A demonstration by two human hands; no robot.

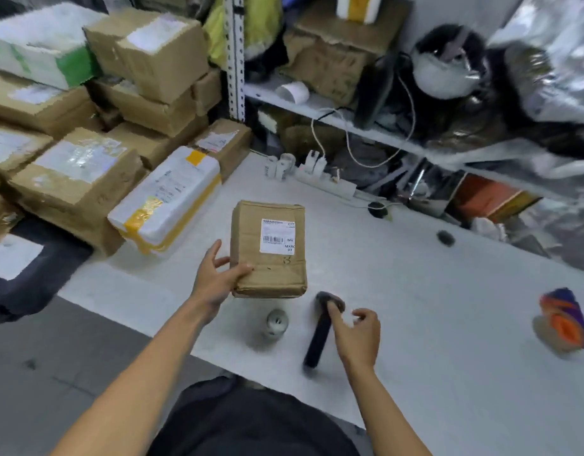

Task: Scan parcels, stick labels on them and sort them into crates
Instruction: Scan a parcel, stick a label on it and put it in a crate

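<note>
A small brown cardboard parcel with a white barcode label on its top is in the middle of the white table. My left hand grips the parcel's near left corner, thumb on top. A black handheld scanner lies on the table just right of the parcel. My right hand hovers over the scanner's handle with fingers loosely curled, one fingertip touching near the scanner head; it holds nothing.
Stacked cardboard boxes and a white parcel with yellow tape fill the left. A small grey round object sits near the table's front edge. An orange and purple tape roll lies at the right. Shelves with clutter and a power strip stand behind.
</note>
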